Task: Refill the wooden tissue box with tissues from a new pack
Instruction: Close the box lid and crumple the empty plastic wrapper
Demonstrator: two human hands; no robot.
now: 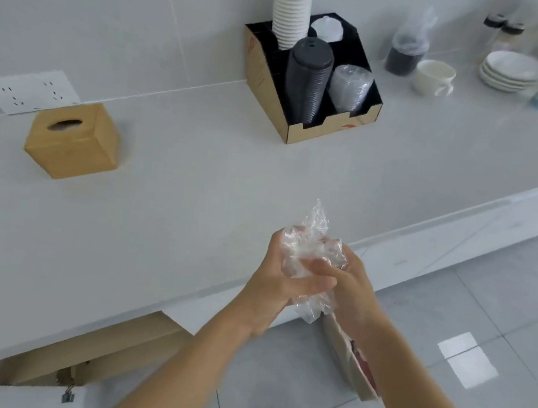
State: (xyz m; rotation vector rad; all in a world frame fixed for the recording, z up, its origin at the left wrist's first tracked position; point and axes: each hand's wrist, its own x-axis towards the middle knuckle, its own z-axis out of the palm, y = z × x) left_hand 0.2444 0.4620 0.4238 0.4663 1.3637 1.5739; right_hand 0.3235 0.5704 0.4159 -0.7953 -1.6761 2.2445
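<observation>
A crumpled clear plastic wrapper (310,239) is held between both hands above the front edge of the white counter (194,194). The left hand (280,278) is clenched round the wrapper's left side, with its thumb laid across the front of the film. The right hand (354,282) is wrapped round the right side, its fingers curled into the plastic. A loose peak of film is seen sticking up above the knuckles, and another tail hangs below the palms. Whether any tissues are inside the wrapper cannot be told.

The wooden tissue box (72,142) is set well apart from the hands, far to the left on the counter, close to the wall and just in front of a white socket plate (29,91). It stands upright, with the dark oval slot in its top turned upward.

Further back, near the wall, a black-lined cardboard cup organiser (266,78) is placed. A tall stack of white paper cups (291,13), a column of black lids (306,79), a sleeve of clear lids (349,86) and some white lids (328,28) are held in its compartments. To its right a white mug (434,76), a dark-filled jar covered with plastic (406,54) and a pile of white saucers (511,71) are seen — all blurred.

Below the right forearm a flat beige item with red marks (353,360) is partly hidden; what it is cannot be told. Grey floor tiles (449,327) are visible beyond the counter edge.
</observation>
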